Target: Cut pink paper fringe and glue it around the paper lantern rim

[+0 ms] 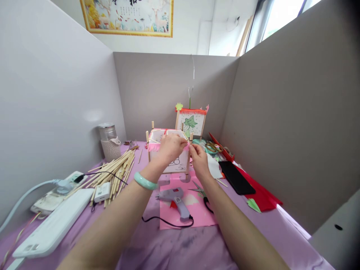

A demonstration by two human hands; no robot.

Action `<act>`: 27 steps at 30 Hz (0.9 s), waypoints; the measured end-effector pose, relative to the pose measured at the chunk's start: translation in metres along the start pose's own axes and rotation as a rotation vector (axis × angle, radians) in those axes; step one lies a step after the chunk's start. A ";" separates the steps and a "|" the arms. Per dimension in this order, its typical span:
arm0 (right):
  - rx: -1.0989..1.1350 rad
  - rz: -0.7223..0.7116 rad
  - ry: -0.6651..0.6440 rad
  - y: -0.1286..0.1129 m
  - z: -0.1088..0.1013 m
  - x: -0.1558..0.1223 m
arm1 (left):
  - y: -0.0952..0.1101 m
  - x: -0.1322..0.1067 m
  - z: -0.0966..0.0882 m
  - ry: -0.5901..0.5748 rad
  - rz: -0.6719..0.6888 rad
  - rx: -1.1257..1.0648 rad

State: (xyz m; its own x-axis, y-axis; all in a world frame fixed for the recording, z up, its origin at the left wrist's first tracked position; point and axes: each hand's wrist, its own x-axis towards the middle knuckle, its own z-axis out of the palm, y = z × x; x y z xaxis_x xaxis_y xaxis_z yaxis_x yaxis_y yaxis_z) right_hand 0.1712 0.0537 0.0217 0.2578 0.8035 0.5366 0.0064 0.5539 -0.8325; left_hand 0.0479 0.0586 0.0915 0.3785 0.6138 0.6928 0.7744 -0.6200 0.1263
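Observation:
A small paper lantern frame (157, 140) of wooden sticks with white paper sides and pink fringe stands in the middle of the purple table. My left hand (171, 147), with a green bangle (144, 181) on its wrist, is closed on the pink fringe at the frame's upper front edge. My right hand (198, 157) pinches the same fringe beside the frame's right front stick. Below the hands, a grey glue gun (176, 198) lies on a pink paper sheet (197, 213), with scissors (200, 190) next to it.
A pile of wooden sticks (118, 170), a power strip (53, 225) and a white adapter (101, 192) lie at the left. A jar (108, 141) stands behind them. A finished lantern (191, 122), tape rolls (210, 147), a black phone (236, 177) and red paper (261, 195) sit at the right. Grey partition walls enclose the table.

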 end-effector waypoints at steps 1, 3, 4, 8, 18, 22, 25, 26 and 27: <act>-0.003 0.000 0.005 -0.001 0.001 0.000 | 0.000 0.000 0.000 -0.002 0.004 -0.008; -0.011 0.000 0.013 -0.003 0.002 0.001 | -0.001 0.000 -0.001 0.002 0.012 -0.038; -0.014 0.000 0.016 -0.003 0.002 0.001 | -0.002 0.000 0.000 0.009 0.013 -0.063; -0.018 -0.002 0.016 -0.002 0.002 0.002 | -0.003 0.001 0.001 0.030 0.011 -0.158; -0.049 -0.008 0.032 -0.003 0.002 0.004 | -0.007 0.001 0.002 0.008 0.028 -0.143; -0.029 0.003 0.017 -0.002 0.002 0.003 | -0.006 0.002 0.002 -0.015 0.021 -0.108; -0.022 0.008 0.019 -0.003 0.001 0.003 | -0.002 0.004 0.001 -0.031 -0.013 -0.111; -0.021 0.010 0.019 -0.003 0.001 0.003 | -0.001 0.005 0.001 -0.031 -0.030 -0.115; -0.018 0.012 0.020 -0.003 0.002 0.003 | -0.001 0.006 0.001 -0.030 -0.042 -0.118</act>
State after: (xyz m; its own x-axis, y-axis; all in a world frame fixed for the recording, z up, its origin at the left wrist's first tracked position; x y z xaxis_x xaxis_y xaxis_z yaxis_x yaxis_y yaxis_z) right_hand 0.1705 0.0548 0.0260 0.2772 0.8057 0.5235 0.0206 0.5398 -0.8416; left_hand 0.0498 0.0633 0.0947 0.3634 0.6535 0.6640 0.7255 -0.6456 0.2383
